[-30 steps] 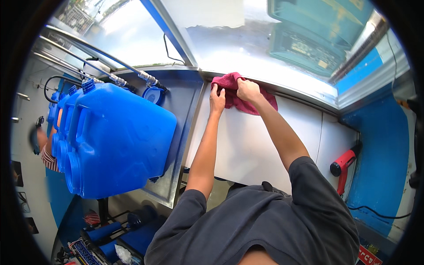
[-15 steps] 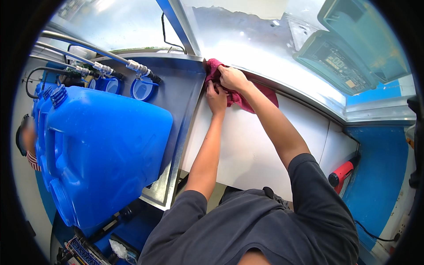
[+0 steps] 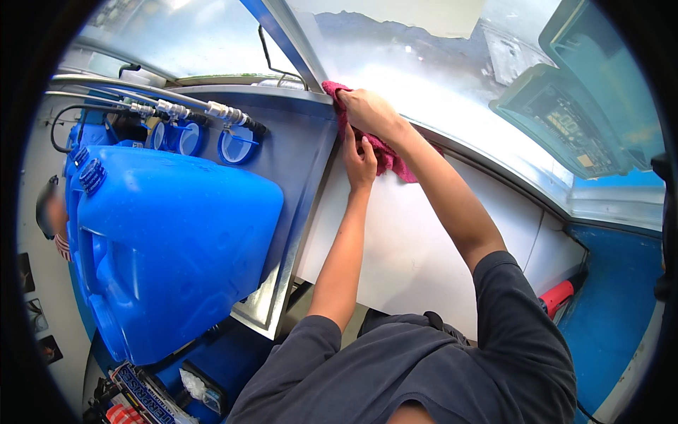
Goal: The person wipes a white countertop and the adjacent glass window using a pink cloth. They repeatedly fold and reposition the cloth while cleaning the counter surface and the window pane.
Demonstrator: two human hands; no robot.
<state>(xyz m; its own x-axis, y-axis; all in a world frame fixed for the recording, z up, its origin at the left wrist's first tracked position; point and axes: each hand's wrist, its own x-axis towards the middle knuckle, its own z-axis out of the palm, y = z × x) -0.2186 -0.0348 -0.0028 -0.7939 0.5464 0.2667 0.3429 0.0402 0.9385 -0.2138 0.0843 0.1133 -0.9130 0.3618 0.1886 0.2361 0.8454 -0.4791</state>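
A dark pink cloth [image 3: 397,167] is bunched at the corner where the window sill meets the metal counter, part of it hanging onto the white worktop. My right hand [image 3: 371,113] grips its upper end against the window frame, fingers closed round the fabric. Just below, my left hand [image 3: 361,164] has the cloth between thumb and fingers; some fingertips are hidden in its folds. Both forearms stretch forward over the white worktop [image 3: 402,240].
At left, a big blue jerrycan [image 3: 176,247] stands beside the metal counter [image 3: 293,166]. Metal pipes [image 3: 162,106] run above blue round-rimmed openings [image 3: 238,145]. A teal-cased scale [image 3: 565,116] shows beyond the window. A red tool [image 3: 558,298] lies right. Another person [image 3: 52,212] is at far left.
My right hand has shifted slightly up and left along the frame, pulling the cloth's top end with it. My left hand's fingers have straightened upward. The whole view has tilted a little.
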